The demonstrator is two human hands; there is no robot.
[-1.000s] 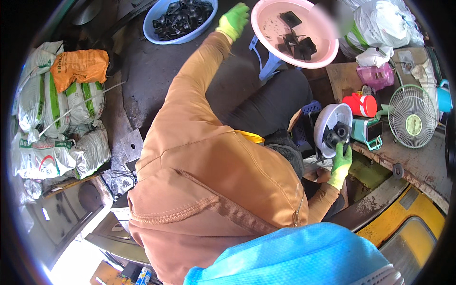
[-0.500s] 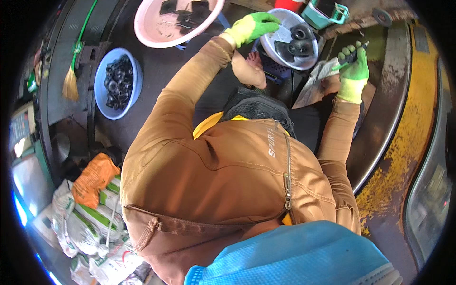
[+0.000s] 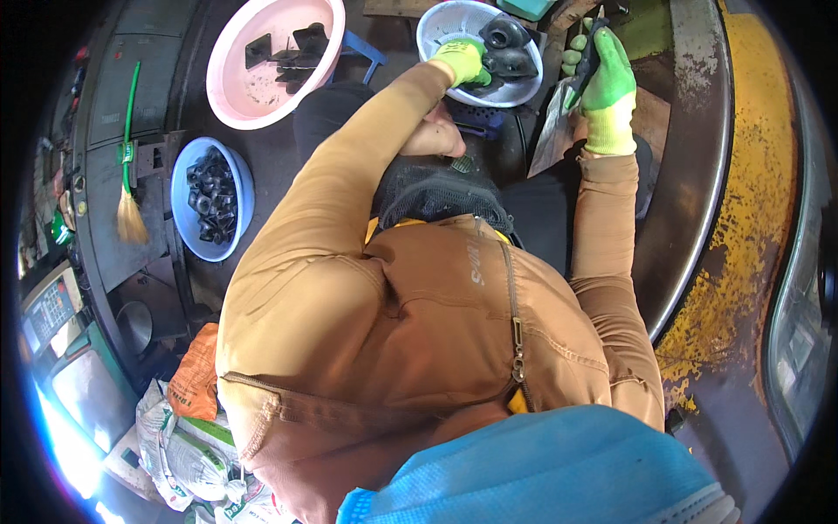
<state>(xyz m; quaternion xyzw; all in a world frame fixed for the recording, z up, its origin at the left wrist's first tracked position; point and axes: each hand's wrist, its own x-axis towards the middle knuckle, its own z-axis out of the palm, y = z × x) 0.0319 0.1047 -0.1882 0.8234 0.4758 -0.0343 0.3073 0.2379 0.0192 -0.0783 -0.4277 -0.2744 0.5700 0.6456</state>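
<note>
My left hand (image 3: 465, 61), in a yellow-green glove, reaches down into a pale blue-white basin (image 3: 429, 35). Its fingers curl onto a dark part at the near side of the basin, and the fingertips are partly hidden. Other glossy black moulded parts (image 3: 506, 61) with round openings lie beside it. My right hand (image 3: 608, 83), gloved too, is closed around a slim dark tool (image 3: 587, 65) with a pointed tip, held upright to the right of the basin. The tool's exact kind is not clear.
A pink basin (image 3: 240, 83) with several black pieces stands at the far left. Nearer is a blue basin (image 3: 243, 179) full of black parts. A broom (image 3: 131, 205) leans at left; sacks (image 3: 196, 463) lie behind it. A worn yellow machine side (image 3: 742, 218) bounds the right.
My left hand has gone from above the basin's left rim down into it, onto the black parts. My right hand still holds the tool. The whole view has shifted.
</note>
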